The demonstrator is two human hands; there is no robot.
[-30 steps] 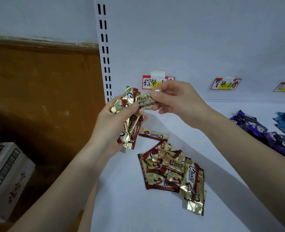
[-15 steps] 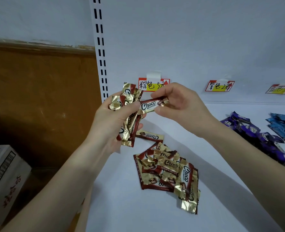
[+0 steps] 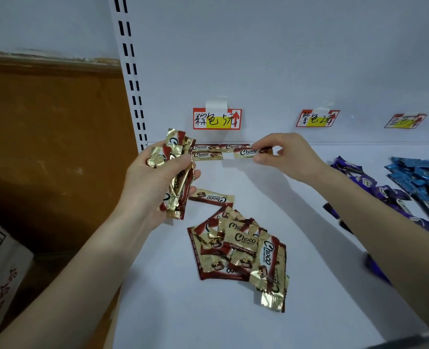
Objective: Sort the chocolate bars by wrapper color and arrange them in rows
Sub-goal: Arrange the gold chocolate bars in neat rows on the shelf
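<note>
Well, loose pile (image 3: pixel 238 250): gold and brown bars lie in a heap on the white shelf (image 3: pixel 183 311), closest to the person. Some lie on top of others.
Single bar (image 3: pixel 212 196): it lies flat by itself just behind the heap, with its name upside down.
Left hand (image 3: pixel 153 182): the fingers and thumb curl round a bunch of bars (image 3: pixel 177 149), held up on end above the shelf.
Right hand (image 3: pixel 289 154): the thumb and fingertips pinch one bar (image 3: pixel 248 152) by its right end. It is held level beside the back row. I cannot tell if it touches the shelf.
Back row (image 3: pixel 205 155): three bars lie flat by the back wall, under the brown tag (image 3: pixel 217 118).
Far right: purple bars (image 3: pixel 389 195) and blue bars (image 3: pixel 419 177) lie in their own heaps, well apart from the brown ones.
How they feel: I think each bar is small and light. The shiny wrapper looks crinkly and a bit slippery, so a big bunch could slide out of the hand.
Where to hold: the crimped end or the long sides look best. Hold gently, because the chocolate inside may snap if it is bent.
</note>
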